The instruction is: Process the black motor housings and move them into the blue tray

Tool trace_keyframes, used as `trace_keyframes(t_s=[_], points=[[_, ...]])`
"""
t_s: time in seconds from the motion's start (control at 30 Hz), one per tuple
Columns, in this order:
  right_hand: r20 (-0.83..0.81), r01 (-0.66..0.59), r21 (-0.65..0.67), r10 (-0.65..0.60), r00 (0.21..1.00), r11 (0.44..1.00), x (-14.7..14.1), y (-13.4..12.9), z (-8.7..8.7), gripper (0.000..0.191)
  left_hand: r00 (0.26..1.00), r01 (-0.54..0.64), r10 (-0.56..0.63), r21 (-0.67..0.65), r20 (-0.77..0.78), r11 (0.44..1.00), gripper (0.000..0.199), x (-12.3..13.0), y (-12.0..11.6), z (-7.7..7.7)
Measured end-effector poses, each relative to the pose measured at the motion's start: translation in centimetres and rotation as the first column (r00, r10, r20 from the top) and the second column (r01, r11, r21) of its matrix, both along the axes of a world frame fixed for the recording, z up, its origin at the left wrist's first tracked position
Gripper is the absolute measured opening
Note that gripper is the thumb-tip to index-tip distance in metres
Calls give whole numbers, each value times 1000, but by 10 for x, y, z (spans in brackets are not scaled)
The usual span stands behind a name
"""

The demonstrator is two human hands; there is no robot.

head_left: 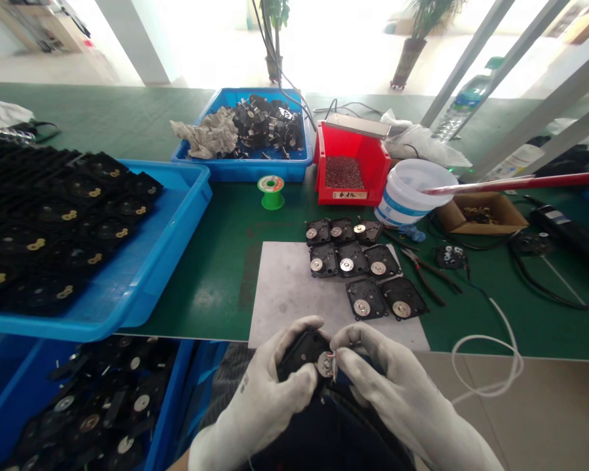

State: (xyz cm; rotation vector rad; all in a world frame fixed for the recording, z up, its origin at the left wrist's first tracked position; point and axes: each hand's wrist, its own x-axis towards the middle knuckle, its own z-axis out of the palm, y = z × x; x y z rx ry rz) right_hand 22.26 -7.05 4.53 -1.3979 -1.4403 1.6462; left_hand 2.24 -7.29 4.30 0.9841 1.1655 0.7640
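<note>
My left hand [279,386], in a white glove, grips a black plastic housing [302,353] at its left side, near the table's front edge. On the housing is a silver metal disc [324,364], beside my left thumb. My right hand [377,369], also gloved, pinches a small metal piece [334,366] at the disc's right side; its exact shape is hard to tell. Beyond my hands, several similar black housings with silver discs [362,307] lie in rows, partly on a white sheet [285,288].
Blue trays hold black parts at the left [186,196] and back [255,171]. A green solder spool [273,196], a red bin [352,196] of small pieces, a white bucket [405,203], pliers [425,271], and a cardboard box [481,222] stand or lie on the green table.
</note>
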Motion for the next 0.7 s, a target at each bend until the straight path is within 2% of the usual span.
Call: trace_keyframes(t_s=[0.37,0.53,0.7], points=[[31,3,-53,-1,1000,999,-4,2,2,16,1000,4,-4,16,2,1000,53,-3,1,0],[30,2,-34,-1,1000,999,-6,5,5,18,1000,5,-5,47,-3,999,52,-3,1,-1],[56,1,-35,1,998,999,-6,4,3,19,1000,0,0,19,5,1000,52,-1,1,-1]])
